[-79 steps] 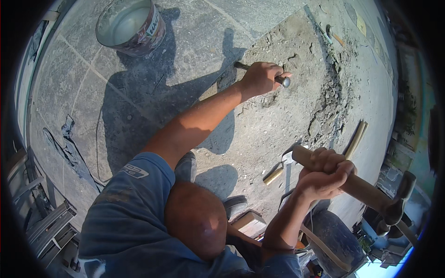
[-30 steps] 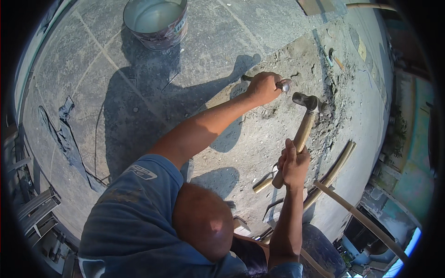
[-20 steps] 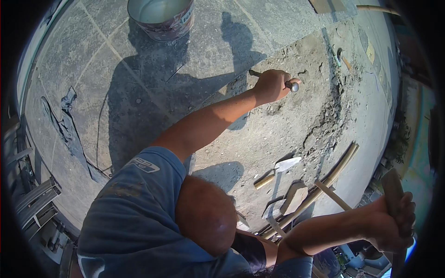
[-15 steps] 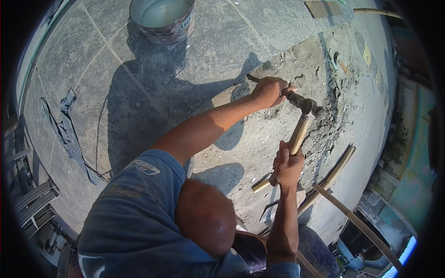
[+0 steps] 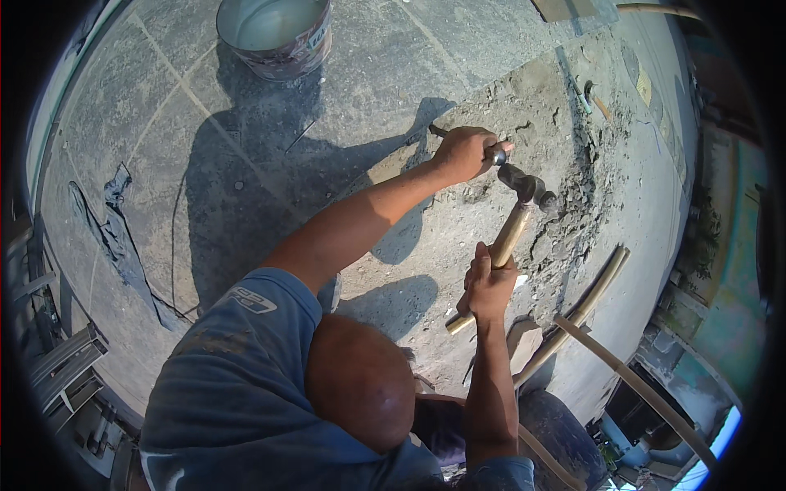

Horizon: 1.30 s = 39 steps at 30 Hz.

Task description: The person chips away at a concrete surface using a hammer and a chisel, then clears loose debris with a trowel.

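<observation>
By the near left corner of the floor [image 5: 352, 82] stands a slatted metal rack [image 5: 70, 360]. A dark crumpled strip [image 5: 123, 254] lies along the floor's left side, forked at its far end. Toward the far edge stands a bucket [image 5: 286, 65] with pale liquid inside; its shadow falls beside it, and a thin dark stick [image 5: 300, 137] lies in the shade nearer the person.

Next comes a rough, broken patch [image 5: 458, 221], its straight upper-left edge meeting the smooth concrete. Over that edge is the left hand [image 5: 465, 154], its grip closed around a dark metal bar [image 5: 497, 156]. The bar lies tilted across the fist, one end out on the left, its round butt on the right.

Below, near a pale wooden handle [image 5: 461, 325] on the ground, the right hand [image 5: 490, 285] has its grip closed around the wooden shaft of a hammer [image 5: 514, 231]. The hammer's dark head is just beside the bar's butt; whether they touch I cannot tell.

Farther right, a flat board [image 5: 565, 8] lies at the far edge, a dark barrel [image 5: 565, 438] stands at the near side, and long poles [image 5: 585, 303] lie right of the patch. A small tool with an orange handle [image 5: 602, 109] rests by the patch's far right corner.
</observation>
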### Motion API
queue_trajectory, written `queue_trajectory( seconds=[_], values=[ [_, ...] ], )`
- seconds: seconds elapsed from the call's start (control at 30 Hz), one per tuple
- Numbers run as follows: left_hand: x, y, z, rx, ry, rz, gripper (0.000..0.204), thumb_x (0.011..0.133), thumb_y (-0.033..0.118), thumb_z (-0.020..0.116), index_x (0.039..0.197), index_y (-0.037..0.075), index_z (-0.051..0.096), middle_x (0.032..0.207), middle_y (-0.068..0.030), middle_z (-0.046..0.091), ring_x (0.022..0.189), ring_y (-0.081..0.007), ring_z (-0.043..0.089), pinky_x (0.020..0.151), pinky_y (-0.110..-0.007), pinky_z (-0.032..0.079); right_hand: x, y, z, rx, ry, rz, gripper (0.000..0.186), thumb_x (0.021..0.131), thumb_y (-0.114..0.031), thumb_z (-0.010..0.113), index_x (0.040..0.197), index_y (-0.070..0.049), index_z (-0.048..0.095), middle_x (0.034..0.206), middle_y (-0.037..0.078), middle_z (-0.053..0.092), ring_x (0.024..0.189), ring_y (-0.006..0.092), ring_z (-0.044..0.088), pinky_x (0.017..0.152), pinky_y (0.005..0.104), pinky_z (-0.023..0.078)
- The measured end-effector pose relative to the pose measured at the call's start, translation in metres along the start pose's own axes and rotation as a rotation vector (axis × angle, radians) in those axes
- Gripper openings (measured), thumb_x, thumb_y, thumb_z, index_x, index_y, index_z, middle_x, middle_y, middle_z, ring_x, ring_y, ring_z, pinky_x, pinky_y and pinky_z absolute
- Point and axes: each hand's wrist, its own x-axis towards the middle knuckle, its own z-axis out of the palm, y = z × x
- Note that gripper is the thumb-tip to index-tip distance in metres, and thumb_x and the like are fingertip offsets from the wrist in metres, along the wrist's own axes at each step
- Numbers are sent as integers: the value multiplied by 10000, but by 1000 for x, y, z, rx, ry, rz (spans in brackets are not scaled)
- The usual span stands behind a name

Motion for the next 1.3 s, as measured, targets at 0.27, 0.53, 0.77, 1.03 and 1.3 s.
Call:
queue_trajectory(
  seconds=[0.27, 0.53, 0.77, 1.03, 1.3],
  values=[
    [-7, -7, -6, 45, -31, -80, 449, 898, 313, 616, 588, 16, 482, 535, -135, 450, 476, -274, 461, 490, -403, 347, -41, -152, -69, 280, 457, -591, 217, 925, -140, 507, 726, -80, 446, 530, -9, 376, 424, 70, 354, 403, 235, 343],
    [-5, 2, -10, 153, -109, -135, 501, 923, 366, 567, 585, 2, 501, 521, -173, 440, 467, -308, 432, 501, -414, 372, -6, -12, 13, -255, 65, -104, 235, 879, -159, 625, 785, 42, 548, 562, 58, 490, 505, 115, 389, 475, 316, 373],
    [-27, 10, -27, 112, -84, -70, 326, 866, 209, 663, 680, 0, 494, 657, -162, 533, 646, -354, 554, 569, -411, 421, -71, -66, -91, -96, 149, -246, 248, 917, -193, 619, 758, -37, 509, 543, -22, 460, 468, 48, 412, 428, 222, 340],
    [-65, 9, -55, 92, -127, -20, 188, 820, 103, 685, 765, -14, 549, 752, -143, 600, 711, -324, 610, 658, -410, 489, -172, -16, -127, 112, 279, -24, 238, 909, -205, 629, 779, -45, 509, 541, -16, 482, 437, 54, 453, 404, 207, 351],
    [-122, 20, -38, 163, -333, 408, 255, 791, 138, 728, 709, 24, 516, 714, -105, 525, 803, -293, 618, 881, -450, 498, -171, 1, -132, 147, 262, -11, 252, 926, -226, 603, 796, -45, 485, 547, -3, 455, 410, 67, 422, 374, 216, 351]
  ],
)
